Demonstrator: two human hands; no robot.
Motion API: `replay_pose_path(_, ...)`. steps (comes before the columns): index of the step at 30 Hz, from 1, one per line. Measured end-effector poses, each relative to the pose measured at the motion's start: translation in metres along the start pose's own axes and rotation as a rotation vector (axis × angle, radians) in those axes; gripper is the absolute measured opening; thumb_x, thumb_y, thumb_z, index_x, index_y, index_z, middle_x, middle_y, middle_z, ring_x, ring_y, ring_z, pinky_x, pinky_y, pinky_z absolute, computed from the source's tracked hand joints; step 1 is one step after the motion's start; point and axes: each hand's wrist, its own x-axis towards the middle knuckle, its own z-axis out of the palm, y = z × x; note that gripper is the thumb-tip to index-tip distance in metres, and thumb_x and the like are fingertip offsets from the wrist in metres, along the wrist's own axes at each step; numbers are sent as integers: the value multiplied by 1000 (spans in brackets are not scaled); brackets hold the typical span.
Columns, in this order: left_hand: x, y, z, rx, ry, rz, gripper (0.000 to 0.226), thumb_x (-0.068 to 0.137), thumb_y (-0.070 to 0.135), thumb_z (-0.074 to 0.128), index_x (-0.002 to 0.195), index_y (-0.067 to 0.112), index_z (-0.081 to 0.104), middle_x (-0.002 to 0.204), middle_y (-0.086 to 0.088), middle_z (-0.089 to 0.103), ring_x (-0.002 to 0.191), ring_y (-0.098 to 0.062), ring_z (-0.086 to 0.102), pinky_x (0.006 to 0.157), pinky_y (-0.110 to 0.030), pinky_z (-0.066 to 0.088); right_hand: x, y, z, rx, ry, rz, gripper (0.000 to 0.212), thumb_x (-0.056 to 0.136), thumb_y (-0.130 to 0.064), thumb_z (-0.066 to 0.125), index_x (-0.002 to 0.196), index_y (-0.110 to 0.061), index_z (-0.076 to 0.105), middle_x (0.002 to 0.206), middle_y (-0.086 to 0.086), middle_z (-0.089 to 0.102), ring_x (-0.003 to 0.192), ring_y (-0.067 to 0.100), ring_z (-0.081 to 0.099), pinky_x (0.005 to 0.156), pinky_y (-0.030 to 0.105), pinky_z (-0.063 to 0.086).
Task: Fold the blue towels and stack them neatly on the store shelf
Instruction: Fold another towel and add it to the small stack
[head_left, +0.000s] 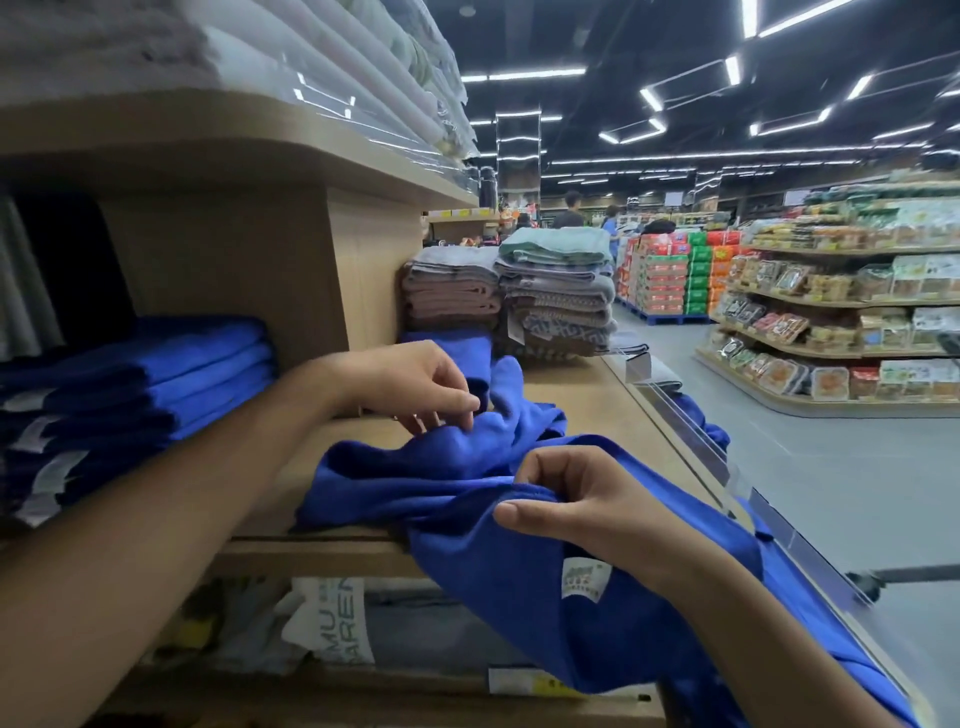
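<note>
We note right hand (587, 509) pinching blue towel (457, 467) hem over shelf (322, 556) front edge; left hand (410, 384) touching towel, grip unclear; bare board beside folded stack (197, 374).

I am looking at a supermarket: a wooden display shelf (597, 395) holds stacks of folded towels (558, 301), aisle racks (831, 353) carry packaged food, cartons (670, 275) stand piled, shoppers (569, 210) walk under strip lights (524, 75).
</note>
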Motion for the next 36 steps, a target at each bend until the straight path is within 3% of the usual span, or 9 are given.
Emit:
replay_pose_path(4,34,-4,15,1,357,-70,16,94,36,64,90,21,70,82,1,75,64,-16,68,56,-29,54,-2,-4,1,-8,-11,18,23,83,-24,84,75,-12,67,67,0,58,65,12,52,58,21,40)
replay_pose_path(7,52,-7,20,86,172,-306,34,91,45,59,86,12,68,86,-5,72,62,-20,61,57,-27,49,-3,-6,1,36,-17,49,26,81,-24,83,81,-3,68,77,12,62,75,24,56,67,34,42)
replay_pose_path(10,57,1,28,208,-36,-408,46,76,66,57,92,24,65,98,1,70,84,-19,66,73,-33,53,-3,-7,0,70,-9,54,22,80,-22,82,81,-4,68,79,14,60,78,24,55,70,35,41)
replay_pose_path(14,62,13,43,176,-38,-319,73,55,85,50,104,33,65,109,8,67,96,-16,63,88,-40,50,-3,-8,0,71,0,59,18,82,-23,82,80,-10,68,77,10,59,77,22,54,69,30,42)
replay_pose_path(18,66,16,51,149,-41,-100,57,77,72,62,123,39,62,125,11,65,116,-13,60,105,-41,46,-4,-9,1,74,-5,51,21,83,-25,81,81,-9,68,79,13,57,79,24,52,74,39,39)
replay_pose_path(24,69,16,60,-47,217,160,18,84,32,78,101,33,72,89,12,73,71,6,68,69,-16,51,-4,-7,0,117,-33,62,18,83,-22,82,84,-7,70,81,12,62,81,24,57,75,35,44)
replay_pose_path(29,65,17,55,89,355,205,28,82,36,74,109,42,68,86,17,69,66,14,58,72,-19,49,-5,-6,-2,175,-74,66,4,89,-3,74,91,-6,73,85,7,72,81,15,67,75,23,53)
replay_pose_path(33,70,25,55,223,333,-64,48,82,65,64,112,28,66,89,12,64,86,-11,64,77,-33,50,-5,-6,-3,183,-61,58,8,86,-1,71,94,-3,74,87,10,72,82,16,67,76,23,52)
replay_pose_path(36,75,29,50,143,116,-337,61,94,70,42,102,13,65,99,0,62,82,-17,56,70,-30,38,-5,-6,-4,177,-65,59,9,90,4,69,96,-1,73,89,11,71,85,18,67,79,25,52)
